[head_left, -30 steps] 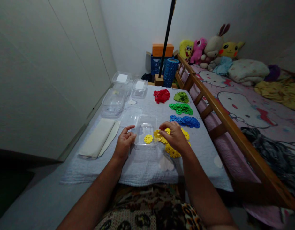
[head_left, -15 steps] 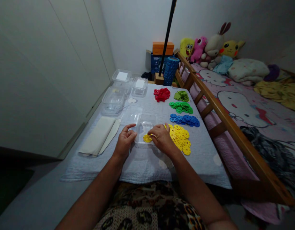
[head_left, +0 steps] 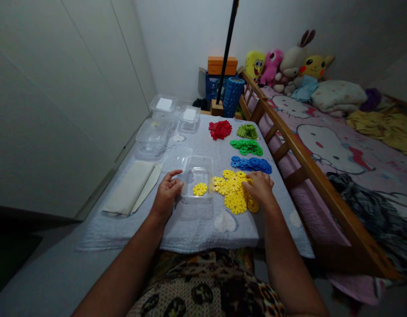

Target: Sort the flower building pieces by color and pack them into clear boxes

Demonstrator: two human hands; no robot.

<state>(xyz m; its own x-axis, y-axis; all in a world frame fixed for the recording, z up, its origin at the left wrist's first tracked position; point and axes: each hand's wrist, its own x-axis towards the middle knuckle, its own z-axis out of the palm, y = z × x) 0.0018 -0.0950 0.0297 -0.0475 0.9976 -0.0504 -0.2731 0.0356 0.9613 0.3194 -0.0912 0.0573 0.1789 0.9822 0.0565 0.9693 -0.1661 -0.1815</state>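
A clear plastic container (head_left: 198, 164) stands on the cloth-covered table in front of me, with a yellow snowflake disc (head_left: 200, 189) lying inside. Beside its left wall is my left hand (head_left: 168, 192), index finger stretched out and thumb at the rim; nothing shows in its grasp. To the container's right, a loose pile of yellow snowflake discs (head_left: 235, 190) spreads over the cloth. My right hand (head_left: 260, 187) is at that pile's right side, fingers apart and touching or just above the discs; its fingertips are partly hidden.
Blue discs (head_left: 253, 164), green discs (head_left: 246, 147), olive-green discs (head_left: 247, 131) and red discs (head_left: 220, 129) lie in heaps farther back. Clear containers (head_left: 153, 132) stand at the back left. A folded cloth (head_left: 129, 188) lies left; a wooden bed rail (head_left: 296, 154) borders the right.
My right hand has moved right, from inside the clear container to the yellow pile, leaving the yellow disc in the container. My left hand stays by the container's left wall.
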